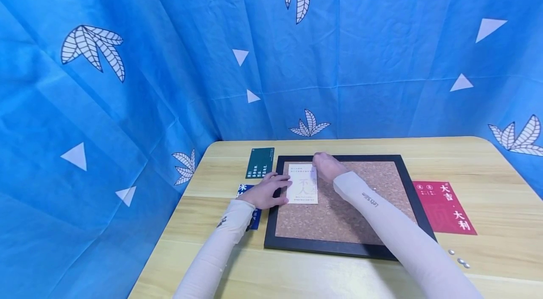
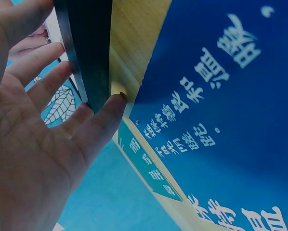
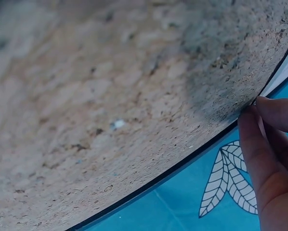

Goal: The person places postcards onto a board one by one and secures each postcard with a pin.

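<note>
A cream card [image 1: 302, 185] with printed characters lies on the upper left of a black-framed cork board [image 1: 339, 223]. My left hand [image 1: 268, 191] spans the board's left frame, fingers spread and fingertips at the card's left edge; in the left wrist view the thumb [image 2: 105, 113] lies along the outside of the black frame [image 2: 88, 48]. At the card's top right corner is my right hand [image 1: 327, 167], fingers curled. Its thumb and index fingertips [image 3: 250, 120] pinch together close to the cork [image 3: 134, 106]; whatever small thing they pinch is hidden by them.
A green card [image 1: 260, 162] and a blue card [image 1: 256, 219] lie left of the board, the blue one partly under my left arm. To the right is a red card [image 1: 447, 207]. Several small silvery pieces [image 1: 461, 261] sit near the front right. Blue curtains [image 1: 382, 53] hang behind.
</note>
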